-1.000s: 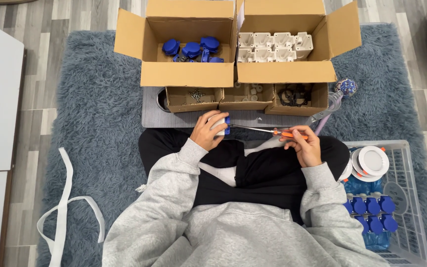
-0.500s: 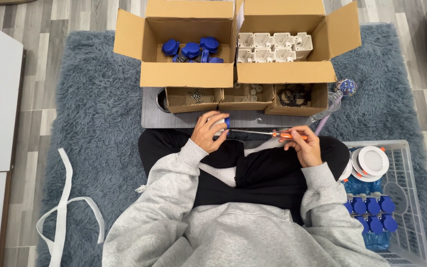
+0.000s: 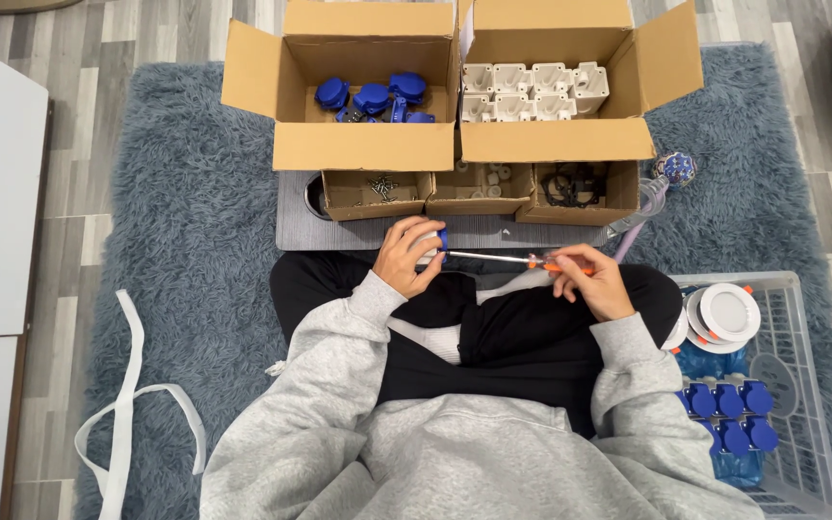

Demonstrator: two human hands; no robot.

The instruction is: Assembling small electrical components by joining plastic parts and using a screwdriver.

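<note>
My left hand (image 3: 408, 256) is closed around a small white and blue socket part (image 3: 436, 243) held over my lap. My right hand (image 3: 589, 279) grips an orange-handled screwdriver (image 3: 507, 258) whose thin metal shaft runs left, its tip at the blue side of the part. Both hands sit just in front of a grey board (image 3: 296, 226). Most of the part is hidden by my fingers.
Two open cardboard boxes stand beyond: the left one (image 3: 363, 144) holds blue covers, the right one (image 3: 556, 140) white housings. Three small trays (image 3: 479, 193) hold screws and small parts. A clear plastic basket (image 3: 801, 385) at my right holds blue sockets and white round pieces. White strap (image 3: 122, 424) lies left.
None of note: both hands stay in place with the screwdriver against the part; only slight finger shifts on the handle.
</note>
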